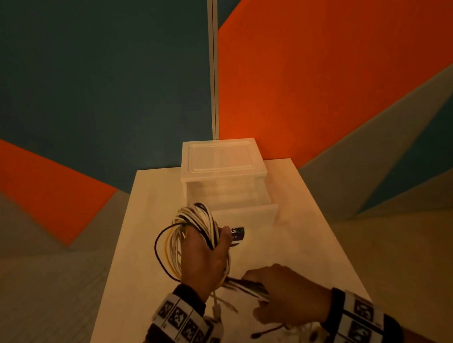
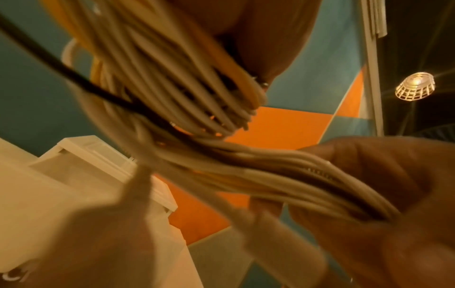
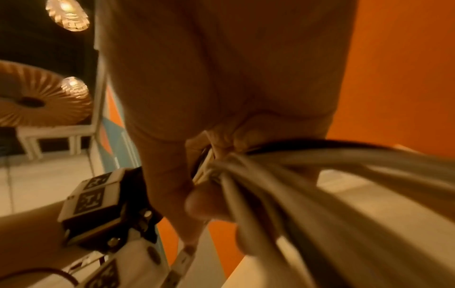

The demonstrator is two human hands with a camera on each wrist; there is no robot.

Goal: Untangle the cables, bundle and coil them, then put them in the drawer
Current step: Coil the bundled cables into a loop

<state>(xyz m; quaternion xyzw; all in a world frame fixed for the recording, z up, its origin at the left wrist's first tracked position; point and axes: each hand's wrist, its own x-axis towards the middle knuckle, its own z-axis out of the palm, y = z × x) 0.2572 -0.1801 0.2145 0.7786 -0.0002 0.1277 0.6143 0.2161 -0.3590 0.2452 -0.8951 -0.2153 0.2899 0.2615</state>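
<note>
A coil of white, black and yellow cables (image 1: 194, 225) is looped around my left hand (image 1: 206, 253), which grips it just above the table. Seen from the left wrist, the cable loops (image 2: 172, 78) hang close to the lens. My right hand (image 1: 281, 291) grips the loose run of cables (image 1: 248, 287) that leads off the coil to the right, and the right wrist view shows the strands (image 3: 283, 175) pinched in its fingers. Loose cable ends with plugs (image 1: 265, 333) lie at the near table edge. Behind the coil stands a translucent drawer unit (image 1: 222, 166), its drawer (image 1: 246, 215) pulled out.
The white table (image 1: 316, 245) is narrow, with drop-offs on both sides and bare surface right of the drawer. Orange and teal wall panels (image 1: 320, 74) rise directly behind the drawer unit. Both wrists carry marker-covered camera bands (image 1: 186, 325).
</note>
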